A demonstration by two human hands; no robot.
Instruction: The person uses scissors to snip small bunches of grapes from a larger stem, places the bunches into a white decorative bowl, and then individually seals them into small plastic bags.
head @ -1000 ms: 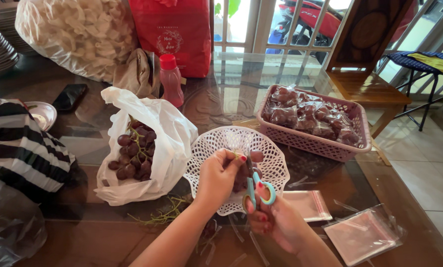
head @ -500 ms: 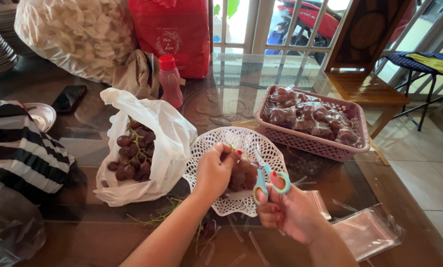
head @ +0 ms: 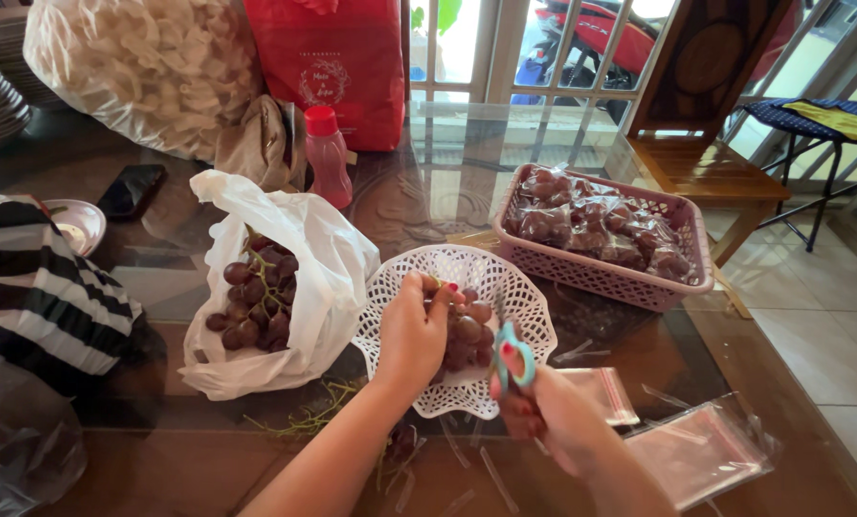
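Grapes (head: 465, 335), a small dark red bunch, are held over the white lattice bowl (head: 524, 287) at the middle of the glass-topped table (head: 428, 191). The stem end is pinched by the left hand (head: 414, 330), fingers closed tightly on it above the bowl. Teal-handled scissors (head: 511, 347) are gripped in the right hand (head: 543, 407), fingers curled through the loops, with the blades pointed up at the bunch from just beside it. More red grapes are seen in the open white plastic bag (head: 323, 278) to the left, touching the bowl's rim. Packed grapes in clear bags are piled in the pink basket (head: 601, 273) beyond the bowl. Empty clear sachets (head: 696, 455) are spread on the table near the right hand.
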